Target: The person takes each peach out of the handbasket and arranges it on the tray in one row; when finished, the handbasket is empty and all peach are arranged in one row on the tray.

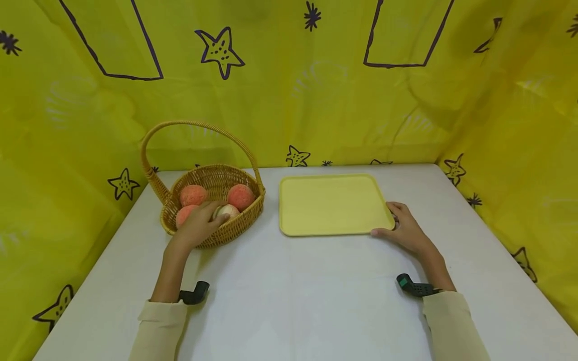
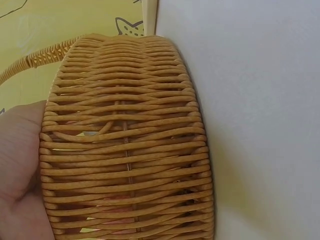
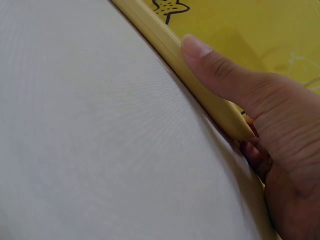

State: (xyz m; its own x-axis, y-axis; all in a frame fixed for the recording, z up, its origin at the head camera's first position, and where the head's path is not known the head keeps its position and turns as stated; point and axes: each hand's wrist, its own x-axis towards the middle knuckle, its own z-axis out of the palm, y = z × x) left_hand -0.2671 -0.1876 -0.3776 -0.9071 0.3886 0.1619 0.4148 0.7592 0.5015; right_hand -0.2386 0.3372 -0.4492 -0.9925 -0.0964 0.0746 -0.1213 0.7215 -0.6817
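Note:
My left hand (image 1: 198,224) reaches over the near rim of a wicker basket (image 1: 239,226) with a tall arched handle. Its thumb and fingers are around a pale cream ball (image 1: 231,210) lying inside. Rough coral-pink balls (image 1: 241,196) sit about that hand, one of them partly covered by it. In the left wrist view the woven basket side (image 2: 125,165) fills the middle and hides the fingers. At the right, my right hand (image 1: 408,230) grips the near right corner of a yellow rectangular tray (image 1: 334,205), thumb on the front edge (image 3: 200,87) and fingers at the right side.
Both basket and tray stand toward the back of a white table (image 1: 289,296). A yellow patterned curtain (image 1: 280,100) hangs behind the table and along its sides. Each wrist wears a small black camera (image 1: 194,293).

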